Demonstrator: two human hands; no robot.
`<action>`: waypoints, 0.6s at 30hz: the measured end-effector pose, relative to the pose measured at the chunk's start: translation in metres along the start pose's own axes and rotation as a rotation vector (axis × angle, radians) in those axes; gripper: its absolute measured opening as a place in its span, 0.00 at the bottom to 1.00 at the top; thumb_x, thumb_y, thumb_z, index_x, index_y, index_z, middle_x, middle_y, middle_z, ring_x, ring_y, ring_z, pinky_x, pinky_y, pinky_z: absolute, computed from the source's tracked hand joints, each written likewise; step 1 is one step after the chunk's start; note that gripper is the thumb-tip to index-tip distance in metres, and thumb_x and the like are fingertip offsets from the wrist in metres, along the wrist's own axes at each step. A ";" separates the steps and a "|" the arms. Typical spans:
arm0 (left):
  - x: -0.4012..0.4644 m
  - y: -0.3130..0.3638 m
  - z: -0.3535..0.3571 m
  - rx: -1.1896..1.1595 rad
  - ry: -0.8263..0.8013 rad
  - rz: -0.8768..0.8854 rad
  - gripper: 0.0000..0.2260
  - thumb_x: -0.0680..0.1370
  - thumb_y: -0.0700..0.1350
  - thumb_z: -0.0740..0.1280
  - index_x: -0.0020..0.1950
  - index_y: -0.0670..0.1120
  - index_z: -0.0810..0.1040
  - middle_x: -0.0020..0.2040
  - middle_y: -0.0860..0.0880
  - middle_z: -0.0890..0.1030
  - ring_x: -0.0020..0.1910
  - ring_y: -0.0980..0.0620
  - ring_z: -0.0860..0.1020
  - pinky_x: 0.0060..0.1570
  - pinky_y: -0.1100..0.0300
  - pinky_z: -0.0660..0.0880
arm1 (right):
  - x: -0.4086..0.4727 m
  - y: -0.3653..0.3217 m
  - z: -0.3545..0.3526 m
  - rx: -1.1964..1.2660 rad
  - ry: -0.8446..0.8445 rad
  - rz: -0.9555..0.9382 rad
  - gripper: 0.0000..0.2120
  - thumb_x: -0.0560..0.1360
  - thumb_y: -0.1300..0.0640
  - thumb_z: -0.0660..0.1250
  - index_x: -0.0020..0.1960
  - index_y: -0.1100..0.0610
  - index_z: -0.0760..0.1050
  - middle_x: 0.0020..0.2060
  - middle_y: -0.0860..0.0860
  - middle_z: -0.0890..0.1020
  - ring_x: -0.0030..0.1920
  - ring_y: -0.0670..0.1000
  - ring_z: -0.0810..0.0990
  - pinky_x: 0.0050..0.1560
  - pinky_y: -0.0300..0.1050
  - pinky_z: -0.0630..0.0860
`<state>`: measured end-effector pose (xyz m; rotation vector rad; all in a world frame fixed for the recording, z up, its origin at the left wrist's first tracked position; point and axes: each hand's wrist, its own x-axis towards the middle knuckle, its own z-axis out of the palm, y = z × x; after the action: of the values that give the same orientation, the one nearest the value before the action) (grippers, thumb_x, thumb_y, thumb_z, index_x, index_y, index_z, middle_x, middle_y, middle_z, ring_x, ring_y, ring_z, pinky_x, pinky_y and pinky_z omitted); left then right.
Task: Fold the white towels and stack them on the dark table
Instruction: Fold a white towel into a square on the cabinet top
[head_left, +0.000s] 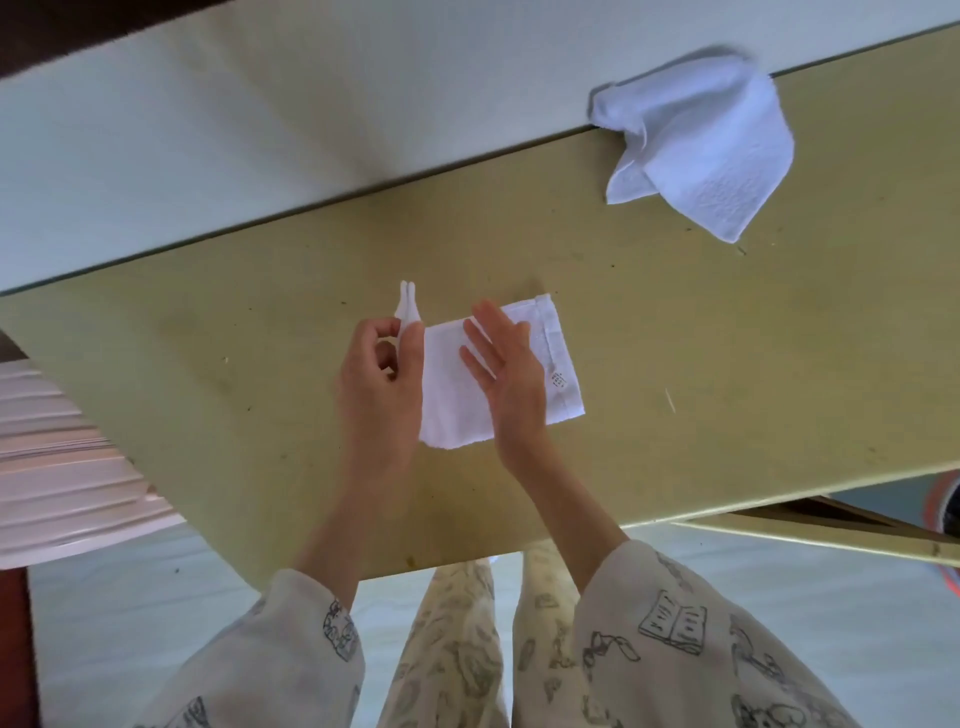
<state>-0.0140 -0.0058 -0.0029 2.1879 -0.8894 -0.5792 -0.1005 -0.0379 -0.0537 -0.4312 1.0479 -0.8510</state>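
Left hand (379, 364) pinches the half-folded towel's (540, 364) corner; right hand (506, 374), grip open, presses flat. Lifting early could shift layers, skewing the fold.

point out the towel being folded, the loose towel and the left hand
towel being folded (545, 338), head view, bare far right part by the hem
loose towel (711, 150), head view, middle of the crumpled cloth
left hand (379, 379), head view, back of the hand
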 end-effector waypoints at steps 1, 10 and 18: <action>-0.002 0.003 0.004 0.000 -0.011 0.005 0.05 0.78 0.47 0.63 0.44 0.48 0.71 0.30 0.54 0.70 0.29 0.62 0.69 0.30 0.69 0.65 | -0.002 -0.011 -0.011 0.004 0.043 -0.035 0.16 0.82 0.53 0.49 0.60 0.57 0.72 0.59 0.53 0.77 0.59 0.50 0.77 0.63 0.45 0.73; -0.023 0.018 0.071 0.022 -0.243 0.012 0.05 0.79 0.46 0.61 0.47 0.46 0.71 0.26 0.54 0.67 0.25 0.62 0.70 0.25 0.72 0.66 | -0.011 -0.041 -0.074 -0.466 0.253 -0.083 0.14 0.80 0.61 0.54 0.44 0.60 0.77 0.39 0.56 0.82 0.40 0.53 0.81 0.46 0.48 0.78; -0.021 0.018 0.099 0.078 -0.305 -0.010 0.07 0.80 0.46 0.59 0.54 0.44 0.70 0.35 0.50 0.75 0.34 0.53 0.74 0.30 0.64 0.69 | -0.007 -0.039 -0.078 -0.579 0.240 -0.026 0.14 0.79 0.61 0.54 0.42 0.56 0.76 0.39 0.54 0.83 0.43 0.53 0.82 0.51 0.53 0.79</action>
<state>-0.0968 -0.0424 -0.0518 2.2093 -1.0743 -0.9139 -0.1867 -0.0508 -0.0594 -0.8440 1.5181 -0.6201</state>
